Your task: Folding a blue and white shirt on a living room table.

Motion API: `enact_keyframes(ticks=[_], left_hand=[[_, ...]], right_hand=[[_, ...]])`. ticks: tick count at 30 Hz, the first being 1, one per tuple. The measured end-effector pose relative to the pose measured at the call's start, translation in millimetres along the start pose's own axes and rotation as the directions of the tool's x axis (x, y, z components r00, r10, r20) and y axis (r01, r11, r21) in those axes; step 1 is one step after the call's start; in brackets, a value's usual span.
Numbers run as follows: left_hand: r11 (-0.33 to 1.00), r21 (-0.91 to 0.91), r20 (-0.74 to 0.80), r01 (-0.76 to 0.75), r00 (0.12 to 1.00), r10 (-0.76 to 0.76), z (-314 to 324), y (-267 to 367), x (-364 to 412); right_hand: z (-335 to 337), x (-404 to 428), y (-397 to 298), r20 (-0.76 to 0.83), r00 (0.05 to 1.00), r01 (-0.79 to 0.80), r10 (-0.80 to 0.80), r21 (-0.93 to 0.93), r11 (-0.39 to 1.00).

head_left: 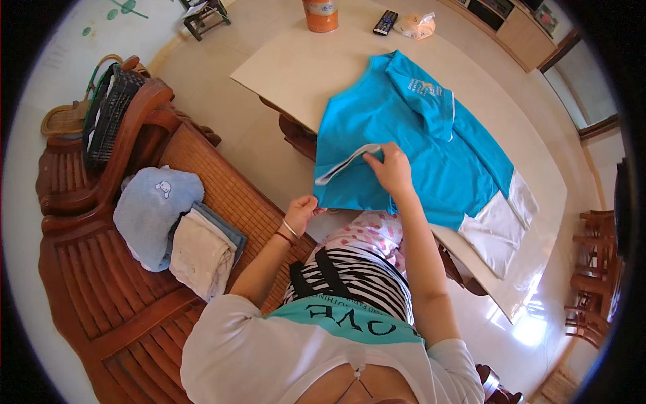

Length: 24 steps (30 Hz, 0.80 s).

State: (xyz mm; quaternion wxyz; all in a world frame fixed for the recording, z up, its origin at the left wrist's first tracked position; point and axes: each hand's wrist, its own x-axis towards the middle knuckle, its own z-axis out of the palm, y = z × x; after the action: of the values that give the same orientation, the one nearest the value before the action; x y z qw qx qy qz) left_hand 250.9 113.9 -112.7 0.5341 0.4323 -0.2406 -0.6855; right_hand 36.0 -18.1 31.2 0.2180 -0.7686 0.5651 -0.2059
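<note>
A turquoise short-sleeved shirt [368,116] with white trim lies spread across the cream tabletop [282,76]. One sleeve [428,98] with printing is laid across the body of the shirt at the far side. My right hand [391,169] pinches the white-edged cuff [348,162] of the nearer sleeve. Down by the table's near edge, my left hand [304,209] grips the shirt's lower left corner between thumb and fingers. The white bottom panel [494,227] of the shirt extends to the right and is creased.
To the left is a wooden bench [121,293] with a woven seat mat [217,166]. On it are a light blue plush item [156,212] and folded cloths [202,252]. An orange can [321,17], remote control [385,23] and plastic bag [416,25] stand at the table's far side.
</note>
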Motion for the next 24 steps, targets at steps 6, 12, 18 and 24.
enact_keyframes(ticks=[6, 12, 18, 24], left_hand=[[0.995, 0.084, -0.076, 0.051, 0.996, -0.045, 5.3, 1.9, -2.7], [0.999, 0.01, -0.041, 0.05, 0.998, -0.049, 19.6, 12.0, -5.9], [0.997, -0.076, 0.071, -0.019, 0.997, 0.024, 11.7, 24.4, -12.5], [0.976, -0.187, 0.233, -0.109, 0.96, 0.152, 62.7, 93.0, -6.6]], right_hand=[[5.9, 13.7, 15.4, -0.12, 0.978, -0.173, 0.173, 0.007, 0.985], [11.8, -11.8, 6.2, -0.496, 0.854, 0.131, -0.159, -0.091, 0.987], [-8.2, -79.3, -14.4, 0.083, 0.887, 0.461, -0.454, -0.155, 0.874], [-28.6, -68.9, 8.1, 0.091, 0.92, 0.387, -0.381, -0.069, 0.919]])
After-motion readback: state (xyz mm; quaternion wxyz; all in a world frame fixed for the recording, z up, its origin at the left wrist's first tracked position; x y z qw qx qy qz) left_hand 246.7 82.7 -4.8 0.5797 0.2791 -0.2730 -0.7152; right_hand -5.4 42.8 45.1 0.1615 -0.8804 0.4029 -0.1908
